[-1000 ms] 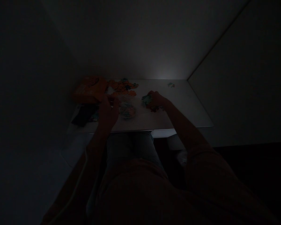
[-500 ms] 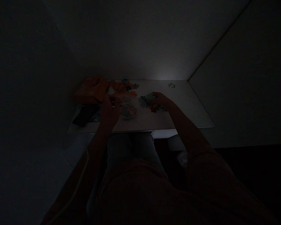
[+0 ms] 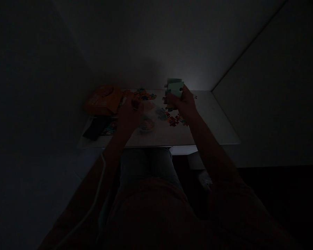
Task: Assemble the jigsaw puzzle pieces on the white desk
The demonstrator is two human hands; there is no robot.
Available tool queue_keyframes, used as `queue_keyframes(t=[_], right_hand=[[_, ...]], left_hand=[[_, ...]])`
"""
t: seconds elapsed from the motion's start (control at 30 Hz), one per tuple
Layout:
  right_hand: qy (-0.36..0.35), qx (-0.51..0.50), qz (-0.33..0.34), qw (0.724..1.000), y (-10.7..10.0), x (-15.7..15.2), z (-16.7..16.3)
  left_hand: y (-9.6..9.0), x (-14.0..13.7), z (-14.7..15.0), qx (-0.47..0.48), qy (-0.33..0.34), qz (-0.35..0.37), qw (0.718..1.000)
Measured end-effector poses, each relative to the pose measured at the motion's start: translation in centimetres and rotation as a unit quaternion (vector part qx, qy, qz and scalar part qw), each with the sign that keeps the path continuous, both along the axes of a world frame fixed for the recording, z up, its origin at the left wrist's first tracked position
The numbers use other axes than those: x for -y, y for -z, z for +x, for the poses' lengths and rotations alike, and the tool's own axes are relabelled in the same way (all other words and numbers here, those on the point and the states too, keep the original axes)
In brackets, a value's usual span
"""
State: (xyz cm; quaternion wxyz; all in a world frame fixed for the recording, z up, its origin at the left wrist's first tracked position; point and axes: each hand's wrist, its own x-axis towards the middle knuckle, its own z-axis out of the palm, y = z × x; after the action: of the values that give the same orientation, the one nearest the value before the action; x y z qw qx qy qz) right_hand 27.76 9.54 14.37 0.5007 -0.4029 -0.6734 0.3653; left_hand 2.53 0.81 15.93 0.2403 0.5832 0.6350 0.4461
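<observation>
The scene is very dark. Raised above the white table (image 3: 211, 128), my right hand (image 3: 186, 104) grips several jigsaw puzzle pieces (image 3: 175, 89), with pale green faces showing. My left hand (image 3: 130, 114) is over the table's left half, its fingers curled towards the thumb; whatever they hold is hidden in the dimness. Beside it lies what looks like a clear plastic bag (image 3: 148, 105), with blurred coloured pieces (image 3: 146, 125) showing next to it. More loose puzzle pieces (image 3: 173, 120) lie below my right hand.
An orange box (image 3: 103, 100) stands at the table's back left, with orange puzzle pieces (image 3: 142, 94) to its right. A dark flat object (image 3: 96, 127) lies near the front left corner. Walls rise behind the table and at its right.
My right hand has lifted the green puzzle pieces up from the table and turned them to face me. My left hand has shifted slightly to the right.
</observation>
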Motion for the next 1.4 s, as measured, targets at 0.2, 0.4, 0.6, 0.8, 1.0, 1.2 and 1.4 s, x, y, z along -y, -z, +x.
queue_keyframes(t=[0.2, 0.4, 0.6, 0.8, 1.0, 1.2, 1.4], right_hand=[[-0.124, 0.083, 0.026, 0.988, 2.3, 2.9, -3.7], [-0.215, 0.140, 0.056, 0.965, 2.0, 2.6, -2.7], [-0.043, 0.070, 0.033, 0.996, 3.8, -1.2, 0.4], [0.107, 0.409, -0.116, 0.899, 8.1, -2.3, 0.1], [0.075, 0.455, -0.132, 0.878, 8.7, -2.6, -0.6], [0.041, 0.382, -0.190, 0.904, 8.4, -3.2, 0.8], [0.065, 0.369, -0.186, 0.908, 7.2, -3.5, 2.4]], left_hand=[[-0.2, -0.5, 0.3, 0.007, 0.008, 0.015, 1.000], [0.1, 0.0, -0.7, 0.034, -0.010, 0.009, 0.999], [-0.3, 0.7, -1.8, 0.063, -0.030, -0.001, 0.998], [-0.4, 1.2, -2.6, 0.059, -0.046, -0.027, 0.997], [-0.9, 2.0, -3.5, 0.060, -0.052, -0.028, 0.996], [-1.3, 2.5, -3.5, 0.050, -0.059, -0.024, 0.997], [-1.2, 2.5, -3.5, 0.056, -0.055, -0.023, 0.997]])
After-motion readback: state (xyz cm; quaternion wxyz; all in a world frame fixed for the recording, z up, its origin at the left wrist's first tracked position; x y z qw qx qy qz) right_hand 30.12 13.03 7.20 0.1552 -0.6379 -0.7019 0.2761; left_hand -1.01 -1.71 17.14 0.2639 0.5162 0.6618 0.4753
